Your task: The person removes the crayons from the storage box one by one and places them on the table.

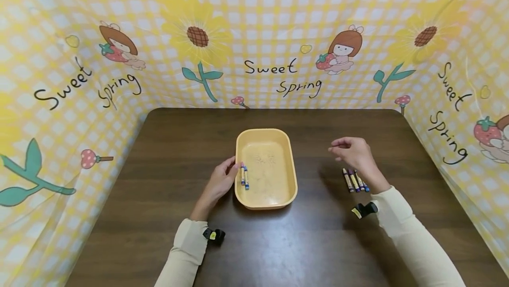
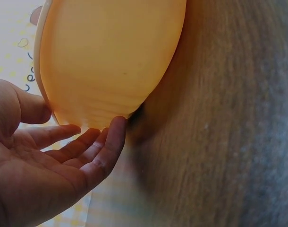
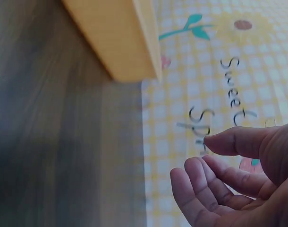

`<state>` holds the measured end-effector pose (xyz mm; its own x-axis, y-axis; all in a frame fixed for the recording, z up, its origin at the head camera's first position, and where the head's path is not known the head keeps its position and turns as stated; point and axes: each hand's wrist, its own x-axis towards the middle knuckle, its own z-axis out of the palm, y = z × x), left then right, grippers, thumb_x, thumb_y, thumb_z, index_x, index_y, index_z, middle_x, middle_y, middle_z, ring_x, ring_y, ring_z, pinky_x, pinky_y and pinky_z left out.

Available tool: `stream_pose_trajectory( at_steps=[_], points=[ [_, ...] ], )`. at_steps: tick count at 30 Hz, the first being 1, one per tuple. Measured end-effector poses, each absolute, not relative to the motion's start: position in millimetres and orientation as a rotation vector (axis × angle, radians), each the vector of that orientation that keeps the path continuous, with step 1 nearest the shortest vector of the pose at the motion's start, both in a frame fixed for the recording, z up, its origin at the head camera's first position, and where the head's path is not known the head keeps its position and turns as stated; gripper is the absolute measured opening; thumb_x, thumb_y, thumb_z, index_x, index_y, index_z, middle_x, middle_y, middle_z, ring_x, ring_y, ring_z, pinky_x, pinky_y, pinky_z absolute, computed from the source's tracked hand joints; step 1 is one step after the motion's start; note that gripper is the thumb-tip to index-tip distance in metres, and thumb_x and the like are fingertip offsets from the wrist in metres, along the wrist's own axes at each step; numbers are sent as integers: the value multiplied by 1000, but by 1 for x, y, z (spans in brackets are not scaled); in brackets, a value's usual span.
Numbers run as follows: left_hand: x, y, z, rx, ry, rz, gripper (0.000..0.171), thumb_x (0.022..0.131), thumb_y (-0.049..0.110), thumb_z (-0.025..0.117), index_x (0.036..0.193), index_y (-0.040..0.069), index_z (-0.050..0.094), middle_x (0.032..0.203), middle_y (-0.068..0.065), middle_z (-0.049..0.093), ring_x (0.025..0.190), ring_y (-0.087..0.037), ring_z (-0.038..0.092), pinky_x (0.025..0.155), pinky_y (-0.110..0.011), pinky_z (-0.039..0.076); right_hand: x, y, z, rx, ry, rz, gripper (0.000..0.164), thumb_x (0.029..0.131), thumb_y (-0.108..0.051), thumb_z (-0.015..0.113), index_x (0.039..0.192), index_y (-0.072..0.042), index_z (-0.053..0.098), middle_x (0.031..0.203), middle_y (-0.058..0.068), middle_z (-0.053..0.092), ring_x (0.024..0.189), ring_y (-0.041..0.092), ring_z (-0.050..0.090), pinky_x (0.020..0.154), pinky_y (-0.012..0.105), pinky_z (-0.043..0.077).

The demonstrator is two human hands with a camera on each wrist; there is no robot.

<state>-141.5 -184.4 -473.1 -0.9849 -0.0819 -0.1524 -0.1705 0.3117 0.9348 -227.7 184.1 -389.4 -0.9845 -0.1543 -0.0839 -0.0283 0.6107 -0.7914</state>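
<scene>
A yellow plastic tray [image 1: 265, 198] lies on the table, its long side running away from me. My left hand [image 1: 220, 181] holds its left edge, the thumb at the rim and the other fingers against the outer wall in the left wrist view. Two blue-ended crayons [image 1: 246, 178] lie side by side inside the tray along its left wall. To the tray's right, my right hand [image 1: 354, 152] hovers over the table with loosely bent fingers and nothing between them. Several crayons [image 1: 354, 181] lie in a row on the table just below it, partly hidden by the wrist.
The dark wooden table [image 1: 167, 154] has a rounded far edge. A yellow checked cloth [image 1: 254, 30] with flowers and lettering hangs around its back and sides. Black wrist cameras [image 1: 214, 235] are strapped at both cream sleeves [image 1: 191, 242].
</scene>
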Motion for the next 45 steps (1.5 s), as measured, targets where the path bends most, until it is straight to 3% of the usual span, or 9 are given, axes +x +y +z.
stream_pose_trajectory(
  at_steps=[5, 11, 18, 23, 28, 32, 38, 45],
  points=[
    [-141, -184, -472, -253, 2477, 1786, 49, 109, 22, 47, 153, 1, 42, 134, -21, 61, 123, -31, 57, 112, -50, 43, -232, 155, -384, -207, 2585, -1433, 30, 93, -17, 73, 113, 5, 70, 110, 21, 73, 76, 13, 70, 67, 22, 58],
    [-142, -184, -473, -259, 2466, 1790, 49, 109, 23, 47, 153, 2, 42, 134, -20, 61, 123, -30, 57, 112, -49, 44, -235, 117, -379, -257, 2434, -1553, 28, 92, -12, 72, 111, 8, 69, 102, 15, 72, 75, 9, 68, 70, 27, 61],
    [-141, -184, -472, -238, 2496, 1777, 49, 109, 23, 47, 153, 1, 42, 137, -21, 59, 126, -30, 55, 113, -50, 42, -235, 73, -372, -298, 2295, -1607, 24, 93, -8, 71, 111, 8, 68, 102, 18, 71, 87, 27, 69, 79, 41, 62],
    [-141, -185, -472, -239, 2499, 1773, 50, 109, 22, 47, 153, 0, 41, 140, -22, 58, 129, -32, 55, 114, -50, 42, -234, 45, -371, -328, 2185, -1607, 25, 94, -8, 70, 112, 8, 67, 103, 16, 71, 84, 19, 68, 84, 45, 62],
    [-141, -185, -472, -240, 2491, 1790, 49, 109, 21, 48, 152, 0, 43, 135, -22, 61, 124, -32, 58, 111, -49, 45, -232, 21, -374, -345, 2101, -1591, 22, 94, -9, 71, 111, 5, 68, 112, 22, 69, 85, 20, 69, 83, 43, 62],
    [-142, -184, -471, -216, 2498, 1806, 47, 108, 19, 48, 151, 0, 45, 133, -23, 62, 121, -34, 60, 109, -49, 46, -230, 2, -378, -349, 2051, -1576, 20, 93, -8, 71, 109, 5, 69, 105, 14, 72, 89, 23, 69, 79, 39, 63],
    [-141, -185, -472, -189, 2502, 1819, 44, 108, 16, 48, 148, -1, 48, 135, -23, 63, 125, -35, 59, 109, -49, 47, -227, -17, -392, -340, 1999, -1504, 15, 92, -3, 71, 105, 4, 70, 90, 3, 68, 93, 28, 69, 82, 45, 62],
    [-138, -185, -472, -193, 2525, 1847, 45, 106, 13, 50, 148, -5, 47, 136, -24, 62, 128, -34, 57, 111, -48, 45, -227, -23, -408, -330, 2021, -1354, 18, 93, -2, 65, 109, 7, 69, 103, 16, 72, 106, 37, 68, 84, 44, 62]
  ],
)
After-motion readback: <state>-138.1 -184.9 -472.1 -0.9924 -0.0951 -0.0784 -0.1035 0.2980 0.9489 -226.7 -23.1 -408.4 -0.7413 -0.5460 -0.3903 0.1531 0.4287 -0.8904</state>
